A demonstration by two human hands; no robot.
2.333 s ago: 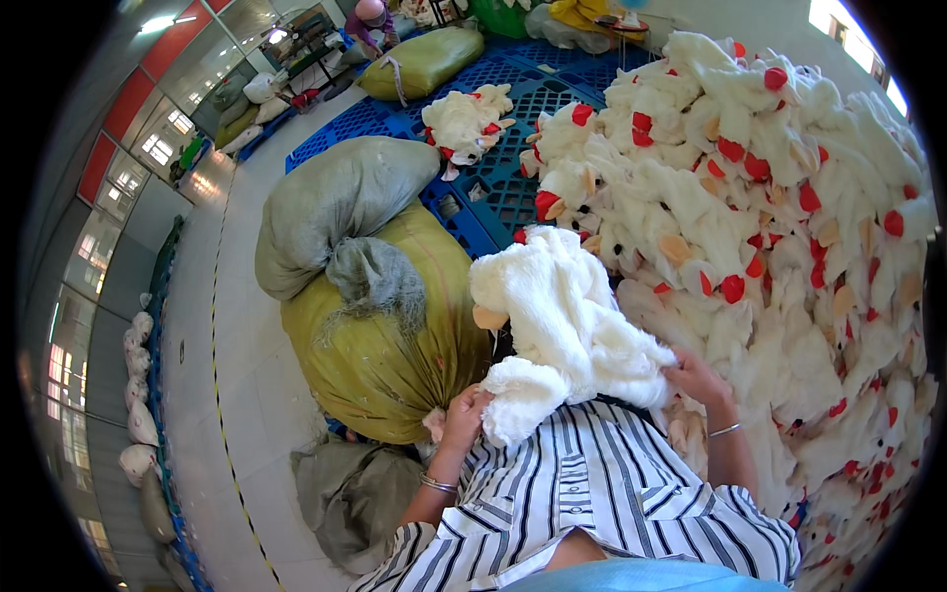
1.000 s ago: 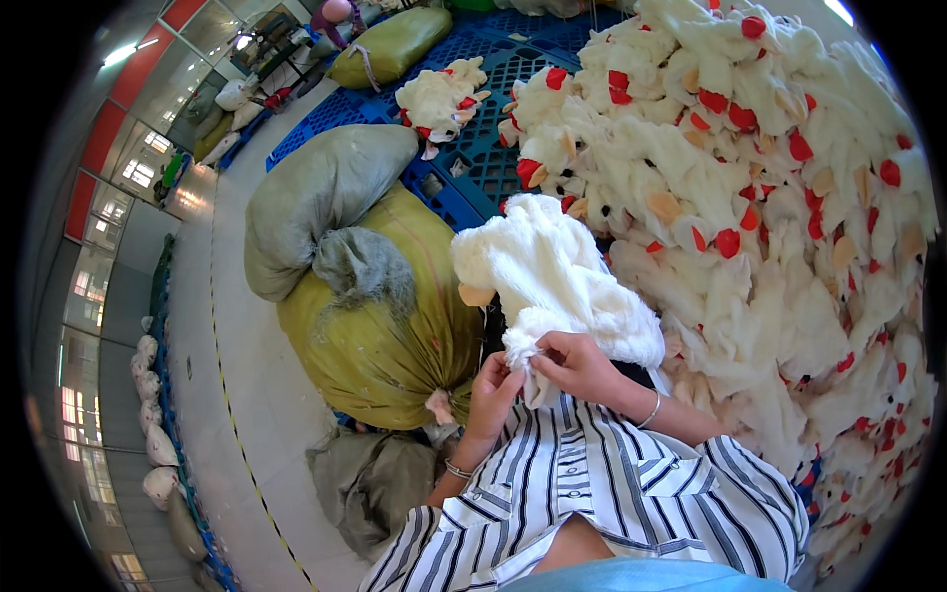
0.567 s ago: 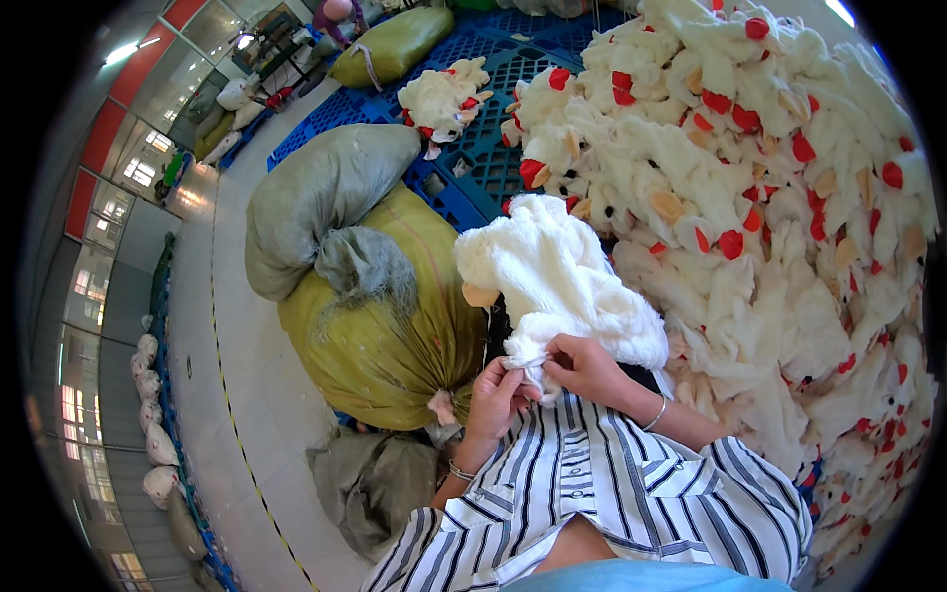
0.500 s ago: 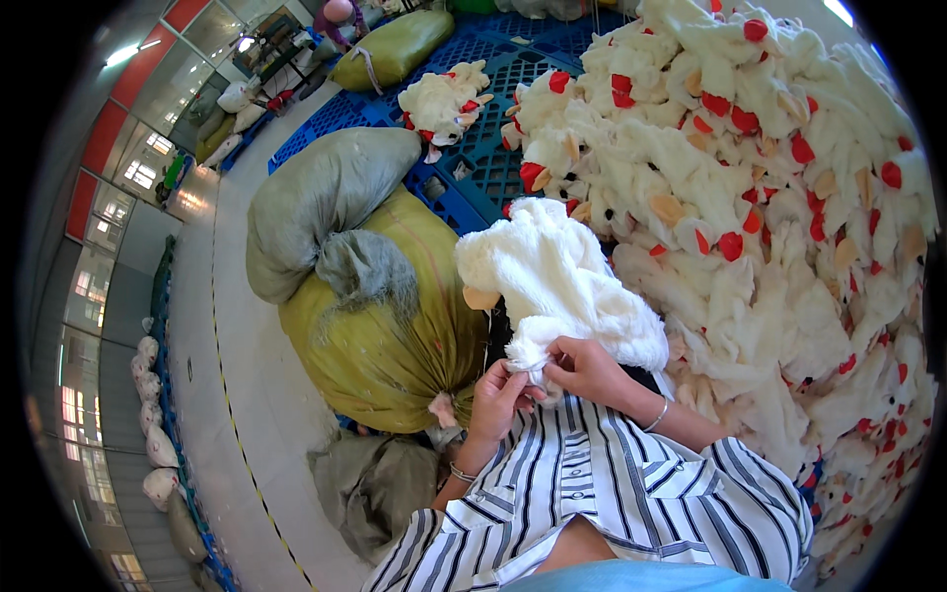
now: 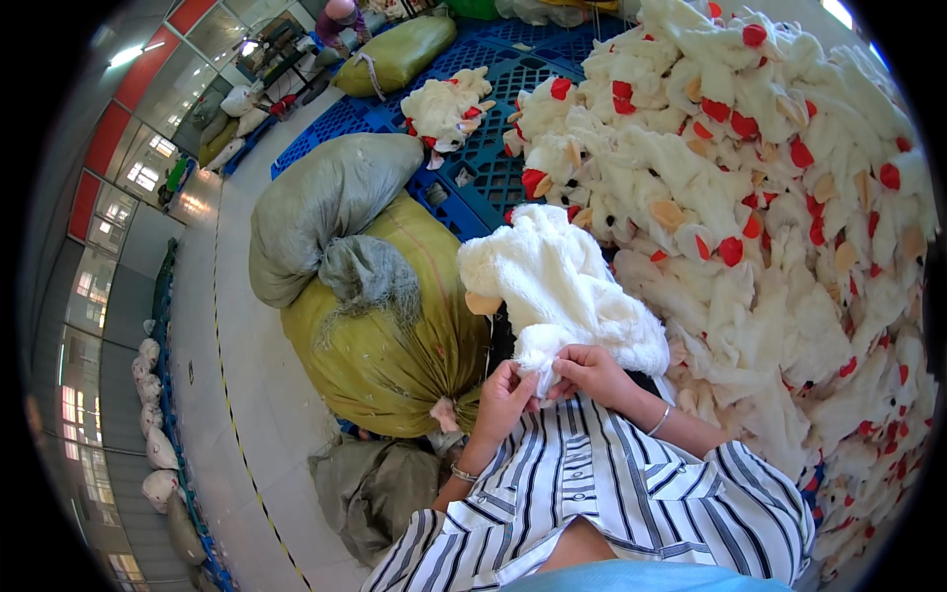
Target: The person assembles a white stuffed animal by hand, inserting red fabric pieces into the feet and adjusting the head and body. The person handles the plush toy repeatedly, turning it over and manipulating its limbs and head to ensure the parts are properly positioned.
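Note:
An unstuffed white plush toy skin (image 5: 562, 276) lies draped over my lap, with a tan patch at its left side. My left hand (image 5: 505, 397) pinches the near edge of the plush skin from the left. Close beside it, my right hand (image 5: 589, 375) grips the same edge from the right, thumb on top. Both hands are closed on the fluffy fabric, and their fingertips are only a little apart. The underside of the fabric and some of the fingers are hidden.
To the right rises a large heap of similar white plush skins (image 5: 779, 306) with red and tan parts. On the left sit a full olive sack (image 5: 395, 365) and a grey sack (image 5: 326, 207). Blue pallets (image 5: 493, 168) lie beyond. A person (image 5: 335, 25) is far off at the top.
My hands have shifted slightly along the plush edge, and the left fingers have turned a little. The whole view has moved slightly. Both hands still hold the fabric.

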